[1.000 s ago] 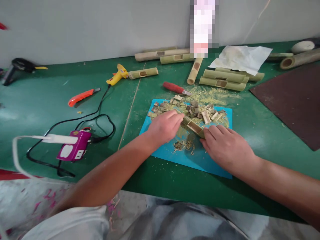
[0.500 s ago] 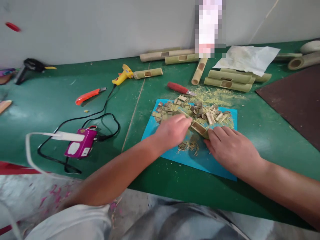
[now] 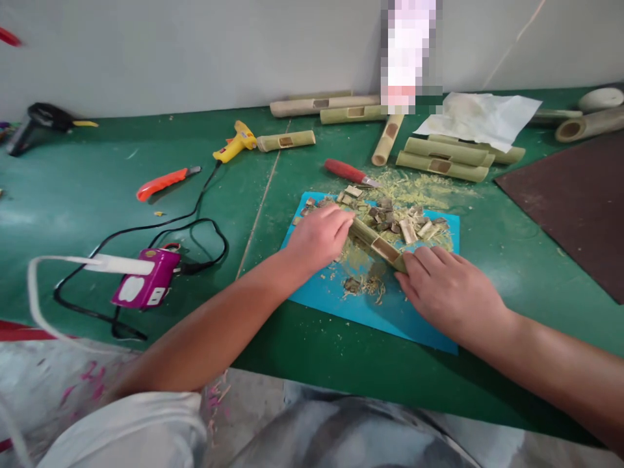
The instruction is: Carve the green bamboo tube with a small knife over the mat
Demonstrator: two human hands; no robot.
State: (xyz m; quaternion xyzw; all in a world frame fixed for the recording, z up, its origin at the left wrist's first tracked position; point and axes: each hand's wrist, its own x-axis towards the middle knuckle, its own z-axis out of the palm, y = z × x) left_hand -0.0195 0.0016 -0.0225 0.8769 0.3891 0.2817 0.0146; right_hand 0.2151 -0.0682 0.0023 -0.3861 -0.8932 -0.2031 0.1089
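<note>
A short bamboo tube (image 3: 366, 235) with a rectangular opening cut in its side slants over the blue sheet (image 3: 419, 333). My right hand (image 3: 446, 286) wraps around its lower right end. At the upper left end my left hand (image 3: 319, 237) is closed on the tube, its fingertips mostly hidden from view. Bamboo chips (image 3: 385, 214) and fine shavings lie behind the tube, and a smaller clump of shavings (image 3: 374, 286) sits in front of it.
Behind the sheet lies a red-handled knife (image 3: 344, 170). Several cut bamboo tubes (image 3: 441, 166) rest farther back near white paper (image 3: 480, 118). To the left are a yellow glue gun (image 3: 236, 143), an orange cutter (image 3: 163, 184) and a purple power strip (image 3: 147, 278) with cords.
My left hand has slid left along the bamboo tube, from beside the opening to the far end, uncovering more of the tube. My right hand keeps its hold.
</note>
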